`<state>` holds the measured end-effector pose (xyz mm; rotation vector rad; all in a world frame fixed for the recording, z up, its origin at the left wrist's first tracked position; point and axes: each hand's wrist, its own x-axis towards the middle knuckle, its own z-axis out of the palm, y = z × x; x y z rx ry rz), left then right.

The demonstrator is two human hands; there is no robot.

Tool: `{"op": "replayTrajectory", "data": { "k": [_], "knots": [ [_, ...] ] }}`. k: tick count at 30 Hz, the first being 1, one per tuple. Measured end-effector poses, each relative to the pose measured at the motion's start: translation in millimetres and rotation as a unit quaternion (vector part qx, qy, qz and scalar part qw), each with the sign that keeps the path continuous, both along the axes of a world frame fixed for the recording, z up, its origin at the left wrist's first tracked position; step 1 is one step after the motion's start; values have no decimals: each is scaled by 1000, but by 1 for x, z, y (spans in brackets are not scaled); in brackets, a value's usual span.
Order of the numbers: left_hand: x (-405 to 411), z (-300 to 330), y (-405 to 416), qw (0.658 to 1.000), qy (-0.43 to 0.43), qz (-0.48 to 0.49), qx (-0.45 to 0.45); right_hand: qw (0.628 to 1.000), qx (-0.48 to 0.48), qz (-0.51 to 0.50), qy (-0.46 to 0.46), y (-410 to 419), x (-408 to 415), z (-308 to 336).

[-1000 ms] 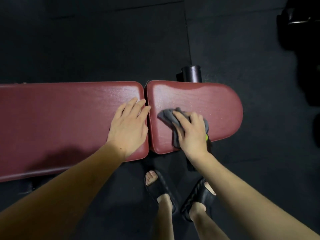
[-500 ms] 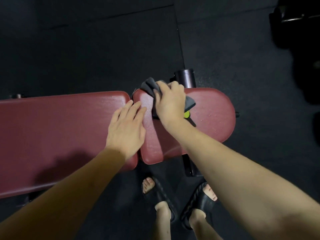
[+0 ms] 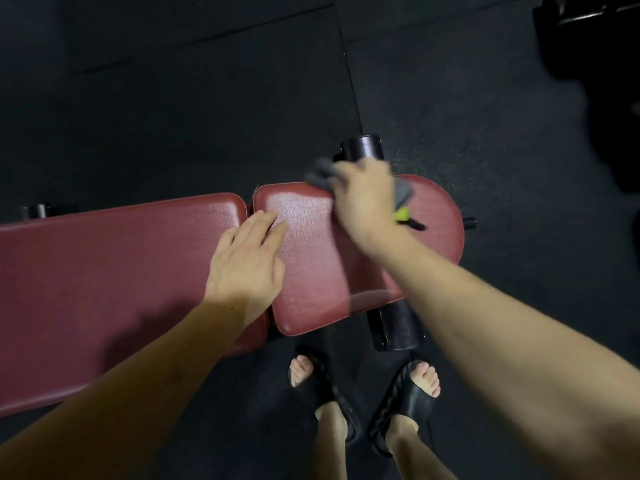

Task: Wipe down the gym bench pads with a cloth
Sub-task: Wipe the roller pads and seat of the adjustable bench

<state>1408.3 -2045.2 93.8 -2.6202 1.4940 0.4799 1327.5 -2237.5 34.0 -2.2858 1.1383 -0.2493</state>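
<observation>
A dark red gym bench has a long back pad (image 3: 104,278) on the left and a shorter rounded seat pad (image 3: 311,265) on the right, with a narrow gap between them. My right hand (image 3: 363,199) presses a grey cloth (image 3: 320,173) onto the far edge of the seat pad; the hand is motion-blurred and hides most of the cloth. My left hand (image 3: 247,261) lies flat, fingers apart, across the gap, with its fingertips on the seat pad.
A black foam roller (image 3: 362,148) stands behind the seat pad and another (image 3: 396,329) shows below its near edge. My feet in black sandals (image 3: 405,400) stand on the dark rubber floor. Dark equipment (image 3: 588,32) sits at the top right.
My right hand has swept the cloth from the near middle of the seat pad up to its far edge, then rightward. My left hand has shifted slightly onto the seat pad.
</observation>
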Motion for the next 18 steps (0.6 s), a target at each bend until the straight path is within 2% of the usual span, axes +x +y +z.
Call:
{"op": "replayTrajectory", "data": {
  "k": [3, 6, 10, 13, 15, 18],
  "knots": [
    [1, 2, 4, 1000, -16, -1, -10, 993, -9, 113, -42, 25, 23, 6],
    [0, 1, 4, 1000, -18, -6, -10, 990, -33, 139, 8, -20, -20, -4],
    [0, -4, -4, 1000, -7, 0, -8, 997, -62, -22, 49, -71, -79, -28],
    [-4, -5, -7, 1000, 0, 13, -11, 989, -40, -123, 72, -46, -49, -24],
    [-11, -6, -7, 1000, 2, 2, -8, 995, -30, -82, 50, -18, -16, -15],
    [-19, -8, -9, 1000, 1, -18, -10, 995, -42, 89, -5, -3, 3, -9]
  ]
}}
